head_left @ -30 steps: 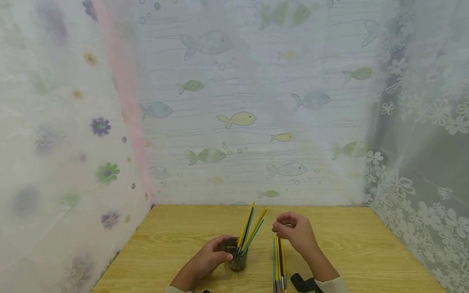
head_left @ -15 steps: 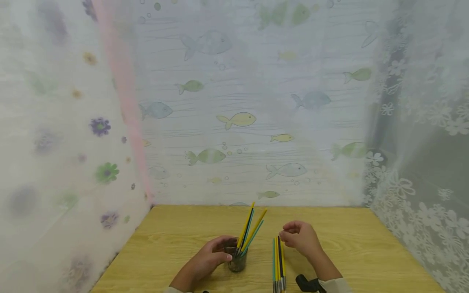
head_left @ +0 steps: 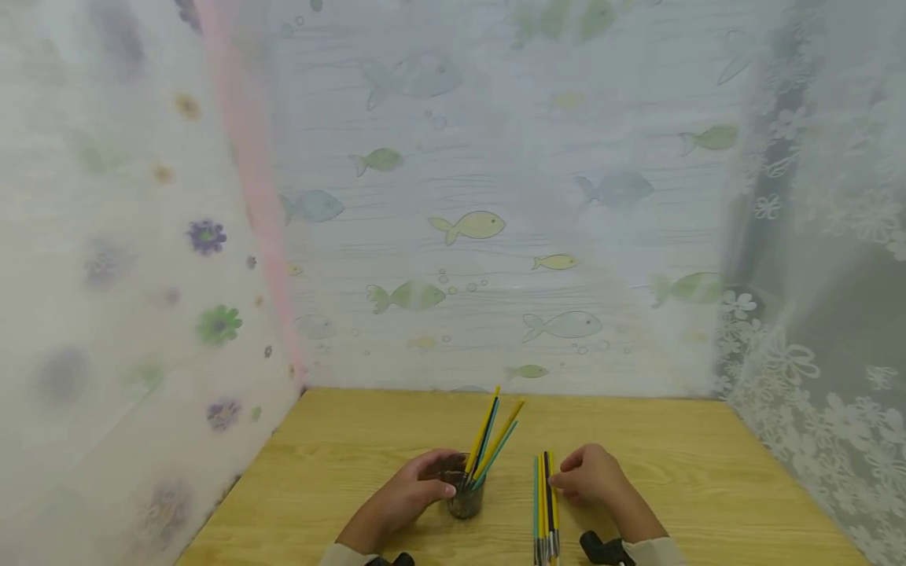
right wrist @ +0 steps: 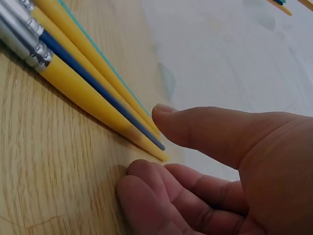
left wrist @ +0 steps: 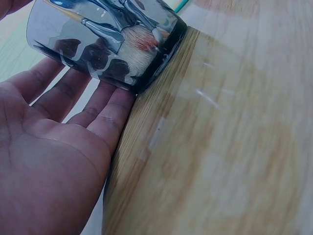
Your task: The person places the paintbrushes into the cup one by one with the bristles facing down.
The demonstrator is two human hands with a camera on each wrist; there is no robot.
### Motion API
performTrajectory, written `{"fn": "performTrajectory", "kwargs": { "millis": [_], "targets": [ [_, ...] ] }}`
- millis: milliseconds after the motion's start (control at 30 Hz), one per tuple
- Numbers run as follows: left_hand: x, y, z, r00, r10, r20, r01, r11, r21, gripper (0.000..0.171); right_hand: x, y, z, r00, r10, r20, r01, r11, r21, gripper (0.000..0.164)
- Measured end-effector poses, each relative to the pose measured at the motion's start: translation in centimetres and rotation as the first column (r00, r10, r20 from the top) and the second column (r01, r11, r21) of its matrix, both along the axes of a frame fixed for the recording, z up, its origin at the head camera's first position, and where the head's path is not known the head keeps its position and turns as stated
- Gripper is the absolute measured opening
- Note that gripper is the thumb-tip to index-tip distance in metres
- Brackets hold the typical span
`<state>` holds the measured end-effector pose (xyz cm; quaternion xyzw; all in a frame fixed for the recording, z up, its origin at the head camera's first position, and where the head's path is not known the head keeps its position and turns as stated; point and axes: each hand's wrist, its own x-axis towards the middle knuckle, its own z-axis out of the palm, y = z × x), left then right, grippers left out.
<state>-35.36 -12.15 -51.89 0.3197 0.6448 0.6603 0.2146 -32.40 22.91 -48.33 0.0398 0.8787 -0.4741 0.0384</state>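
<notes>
Seemingly midway: paintbrushes [head_left: 499, 442] leaning in glass [head_left: 465, 505], flat brushes [head_left: 543, 503] still outside, to its right.
Grips glass with left hand [head_left: 414, 491]; holds nothing in right hand [head_left: 594, 481], thumb and fingers parted just beside flat brushes.

In the head view, you can pass over bare table [head_left: 743, 487] at far lower right; at lower centre, the glass [head_left: 464, 507] with tall brushes [head_left: 499, 438] slanting out blocks you, a narrow gap parting it from the brush row [head_left: 542, 503].
</notes>
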Motion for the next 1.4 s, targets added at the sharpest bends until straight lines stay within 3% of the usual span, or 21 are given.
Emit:
{"fn": "performTrajectory", "kwargs": {
  "millis": [667, 1400],
  "targets": [
    [0.3, 0.1, 0.5, 1.0, 0.026, -0.004, -0.026, 0.999, -0.041, 0.054, 1.0, -1.9, 0.3, 0.999, 0.022, -0.041, -0.016, 0.989, 0.146, 0.026],
    [0.2, 0.1, 0.2, 1.0, 0.01, 0.019, -0.009, 1.0, -0.017, 0.052, 0.7, -2.6, -0.3, 0.998, 0.019, -0.053, -0.012, 0.992, 0.127, 0.03]
  ]
}}
